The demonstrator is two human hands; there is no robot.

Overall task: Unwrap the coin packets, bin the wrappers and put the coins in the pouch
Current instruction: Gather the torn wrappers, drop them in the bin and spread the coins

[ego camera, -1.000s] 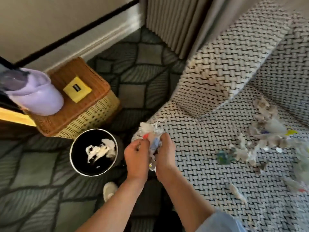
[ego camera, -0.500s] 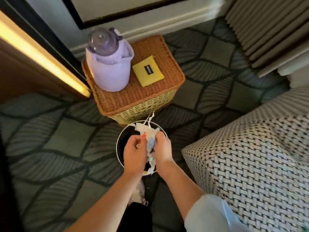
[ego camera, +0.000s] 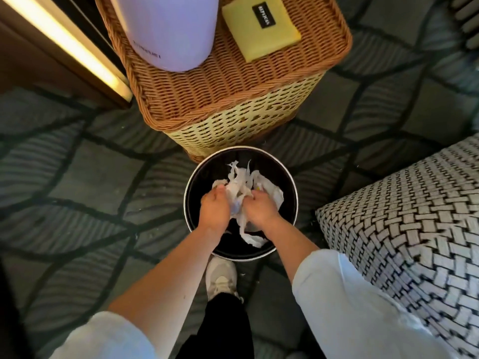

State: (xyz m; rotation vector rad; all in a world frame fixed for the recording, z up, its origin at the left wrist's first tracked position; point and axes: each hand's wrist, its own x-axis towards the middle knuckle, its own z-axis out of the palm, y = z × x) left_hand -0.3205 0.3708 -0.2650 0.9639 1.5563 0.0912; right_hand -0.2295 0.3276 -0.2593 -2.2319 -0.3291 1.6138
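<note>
Change: the wrappers (ego camera: 239, 186), held above the bin (ego camera: 295, 193) half a second ago, have been lowered into its mouth.
Left grip: the left hand (ego camera: 214, 209) is curled tightly round the wad's left side.
Right grip: the right hand (ego camera: 260, 209) is curled round its right side, the wad squeezed between both.
Wrappers: crumpled white paper with torn strips.
Bin: round, black inside, pale rim.
Pouch: the pouch (ego camera: 260, 24), flat and yellow, is laid on the wicker basket (ego camera: 228, 94) beyond the bin.

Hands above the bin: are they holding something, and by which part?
Yes: a crumpled wad of white wrappers, over the black bin. The left hand grips its left side, the right hand its right side.
</note>
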